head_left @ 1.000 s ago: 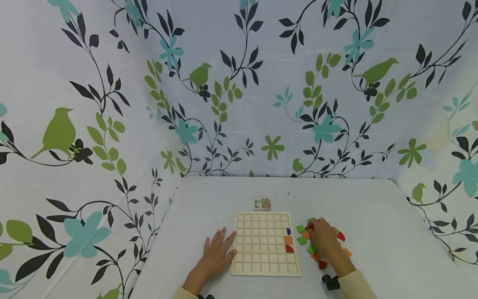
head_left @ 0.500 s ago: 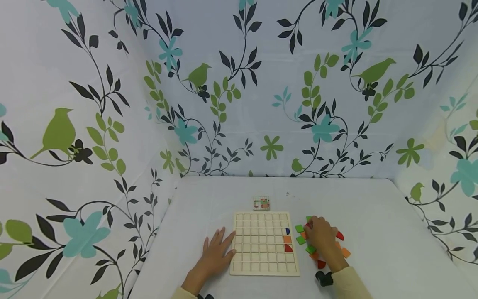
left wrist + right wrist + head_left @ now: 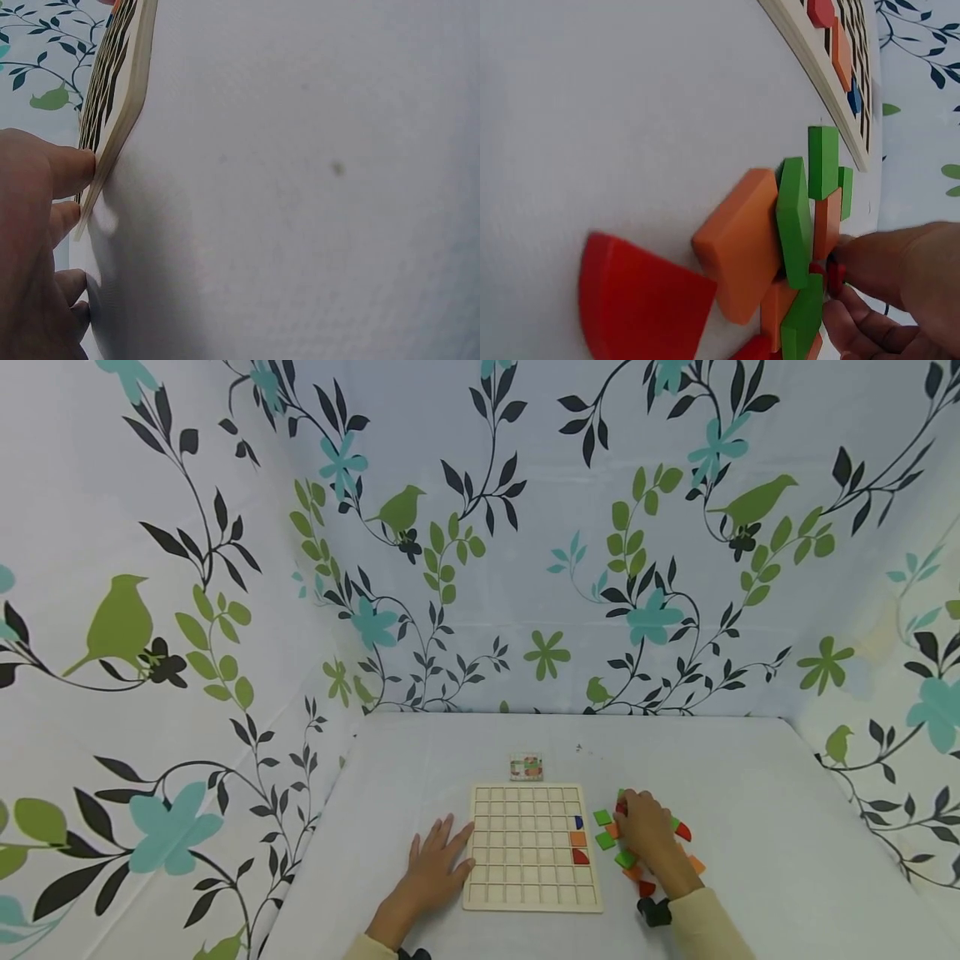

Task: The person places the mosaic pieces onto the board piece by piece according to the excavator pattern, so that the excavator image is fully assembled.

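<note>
A pale wooden board with a grid of square recesses lies on the white table. Along its right side sit a blue piece, an orange square block and a red quarter-round block. My left hand rests at the board's left edge, fingers spread, with fingertips touching the rim. Right of the board, my right hand reaches into a loose pile of coloured blocks. Between its thumb and fingers it pinches a small red block, partly hidden by the fingertips.
Around the right hand lie green square blocks, orange blocks and red quarter-round blocks, some overlapping. A small printed pattern card lies beyond the board. Patterned cloth stands behind the table.
My right hand has shifted slightly toward the far side of the pile, and a green block shows beside its knuckles. My left hand and the board stay in place.
</note>
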`<state>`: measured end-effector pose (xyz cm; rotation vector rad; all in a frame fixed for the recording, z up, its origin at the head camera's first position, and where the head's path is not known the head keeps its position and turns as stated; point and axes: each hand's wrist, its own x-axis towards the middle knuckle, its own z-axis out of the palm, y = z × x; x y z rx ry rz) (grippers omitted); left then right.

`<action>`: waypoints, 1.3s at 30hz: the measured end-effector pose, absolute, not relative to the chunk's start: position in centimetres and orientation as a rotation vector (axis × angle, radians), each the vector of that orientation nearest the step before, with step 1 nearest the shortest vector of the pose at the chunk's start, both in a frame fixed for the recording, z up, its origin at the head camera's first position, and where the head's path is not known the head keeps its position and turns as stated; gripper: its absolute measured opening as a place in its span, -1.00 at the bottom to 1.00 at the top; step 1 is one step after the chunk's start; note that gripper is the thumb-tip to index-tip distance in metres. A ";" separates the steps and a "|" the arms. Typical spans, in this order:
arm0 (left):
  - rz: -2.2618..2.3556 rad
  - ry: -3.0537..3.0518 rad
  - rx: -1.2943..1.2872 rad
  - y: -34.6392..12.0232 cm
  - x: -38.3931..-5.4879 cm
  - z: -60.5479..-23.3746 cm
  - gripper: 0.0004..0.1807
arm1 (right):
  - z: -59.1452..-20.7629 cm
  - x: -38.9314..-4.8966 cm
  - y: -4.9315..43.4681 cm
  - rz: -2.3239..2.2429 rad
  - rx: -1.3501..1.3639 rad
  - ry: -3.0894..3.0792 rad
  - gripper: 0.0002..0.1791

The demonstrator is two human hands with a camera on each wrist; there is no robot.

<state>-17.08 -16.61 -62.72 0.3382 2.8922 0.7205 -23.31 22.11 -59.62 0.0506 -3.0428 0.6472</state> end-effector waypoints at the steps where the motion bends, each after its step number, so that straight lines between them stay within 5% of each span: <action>1: 0.719 2.891 0.339 -16.6 -17.1 -62.8 -0.34 | -59.5 -23.3 22.1 0.656 0.056 -3.047 -0.66; 13: 0.730 2.885 0.340 -16.4 -17.1 -62.6 -0.34 | -60.0 -23.4 23.3 0.974 0.085 -2.960 -0.74; 26: 0.754 2.894 0.352 -16.4 -16.8 -62.1 -0.36 | -60.7 -23.5 24.0 0.797 0.054 -2.994 -0.61; 39: 0.755 2.893 0.347 -16.5 -17.0 -62.5 -0.35 | -62.0 -24.2 23.0 0.751 0.196 -2.922 -0.70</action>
